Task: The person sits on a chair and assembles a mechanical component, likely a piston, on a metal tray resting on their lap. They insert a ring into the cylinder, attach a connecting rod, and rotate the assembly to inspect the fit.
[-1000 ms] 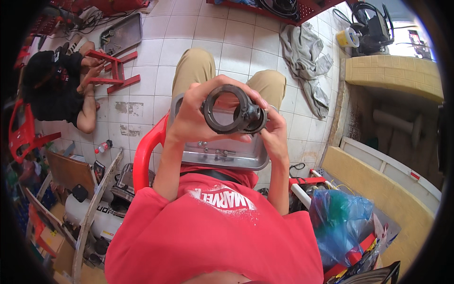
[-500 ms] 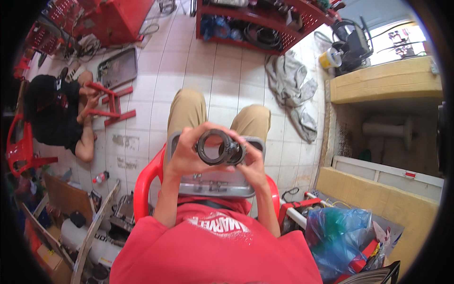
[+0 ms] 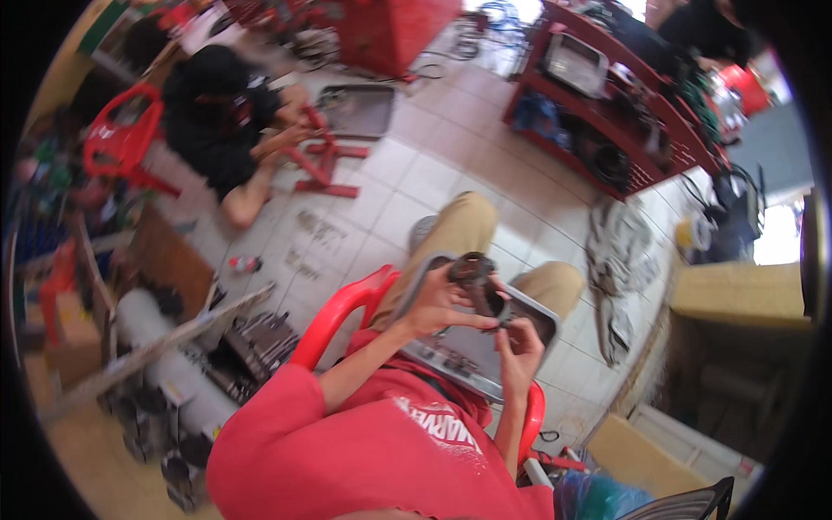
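Over my lap, my left hand is wrapped round a dark, tube-shaped metal part with round openings. The part is tilted, its lower end toward my right hand. The fingers of that hand are pinched close to this lower end, by the left fingertips. Whatever lies in the pinch is too small and blurred to make out. Beneath both hands a grey metal tray rests on my thighs, with several small metal pieces lying in it.
A co-worker in black sits at the far left, hands on a red metal frame. Another tray lies beyond it. A red tool cart and grey cloth are at right. Clutter and a grey cylinder are at left.
My view has swung round to the right, so the surroundings appear turned. The metal part has tipped from ring-on to side-on. My right hand has come off its side to a pinch at its lower end.
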Available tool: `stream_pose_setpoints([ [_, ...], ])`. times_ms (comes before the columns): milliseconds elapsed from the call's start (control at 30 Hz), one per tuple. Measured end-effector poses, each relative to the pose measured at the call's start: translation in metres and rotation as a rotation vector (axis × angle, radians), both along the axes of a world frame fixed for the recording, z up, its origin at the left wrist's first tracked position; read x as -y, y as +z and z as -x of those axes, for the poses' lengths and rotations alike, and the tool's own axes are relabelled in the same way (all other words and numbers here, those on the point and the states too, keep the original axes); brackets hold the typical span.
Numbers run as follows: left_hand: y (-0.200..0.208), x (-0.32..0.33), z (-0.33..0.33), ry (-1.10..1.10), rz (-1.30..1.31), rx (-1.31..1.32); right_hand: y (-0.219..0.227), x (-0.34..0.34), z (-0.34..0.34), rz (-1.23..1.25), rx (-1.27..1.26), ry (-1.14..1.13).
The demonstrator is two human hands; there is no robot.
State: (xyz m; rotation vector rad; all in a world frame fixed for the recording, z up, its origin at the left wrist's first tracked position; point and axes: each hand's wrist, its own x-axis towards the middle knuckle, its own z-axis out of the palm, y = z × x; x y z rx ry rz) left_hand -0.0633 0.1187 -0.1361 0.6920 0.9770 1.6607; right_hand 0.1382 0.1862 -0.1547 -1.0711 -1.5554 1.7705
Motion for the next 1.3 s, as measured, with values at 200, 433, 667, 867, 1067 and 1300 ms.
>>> stream_pose_setpoints([
  [200,0.0,0.022,0.001,-0.071,-0.027,-0.082,-0.008,0.016,-0.001,0.021,0.106,0.097],
  [433,-0.021,0.011,0.01,-0.111,-0.008,0.086,-0.002,0.025,0.014,0.011,0.075,0.046],
  [667,-0.049,0.003,0.025,-0.197,-0.082,0.178,-0.019,0.02,0.017,0.085,0.174,0.11],
  [867,-0.058,-0.002,0.05,-0.25,0.022,0.295,-0.015,0.021,0.04,-0.068,0.323,0.009],
  [1067,-0.066,0.0,0.064,-0.143,-0.034,0.248,0.016,0.001,0.075,-0.151,0.272,0.078],
  [1300,-0.079,0.005,0.07,-0.107,-0.203,0.419,0.001,-0.01,0.08,-0.199,0.443,0.246],
])
